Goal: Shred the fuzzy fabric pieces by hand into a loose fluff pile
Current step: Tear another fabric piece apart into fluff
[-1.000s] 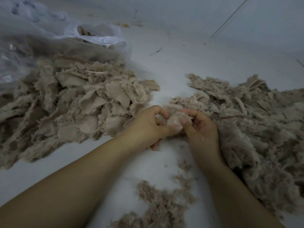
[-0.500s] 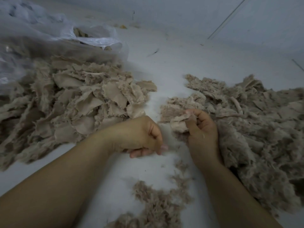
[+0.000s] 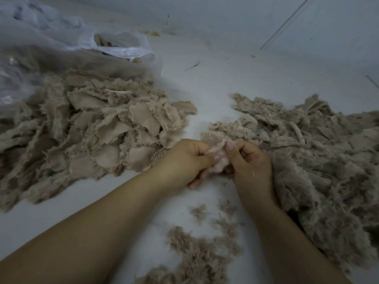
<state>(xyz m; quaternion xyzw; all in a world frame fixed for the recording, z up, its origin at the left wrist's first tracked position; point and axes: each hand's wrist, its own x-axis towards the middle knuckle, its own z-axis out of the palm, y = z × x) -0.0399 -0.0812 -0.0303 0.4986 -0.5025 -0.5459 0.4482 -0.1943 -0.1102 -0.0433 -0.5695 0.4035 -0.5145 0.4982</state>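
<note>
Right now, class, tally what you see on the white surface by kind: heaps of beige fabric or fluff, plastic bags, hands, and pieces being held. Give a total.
Heaps of beige fabric or fluff: 3 (left heap, right heap, near fluff pile)
Plastic bags: 1 (plastic bag)
Hands: 2 (left hand, right hand)
Held pieces: 1 (fabric piece)
Total: 7

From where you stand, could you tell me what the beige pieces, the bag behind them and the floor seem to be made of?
Beige pieces: apparently plush fabric, with a smooth matte backing and frayed, furry edges.
Bag: thin, glossy, translucent plastic film, crinkled, with scraps showing through.
Floor: hard, pale and smooth, perhaps painted or coated; the exact material is unclear.
</note>
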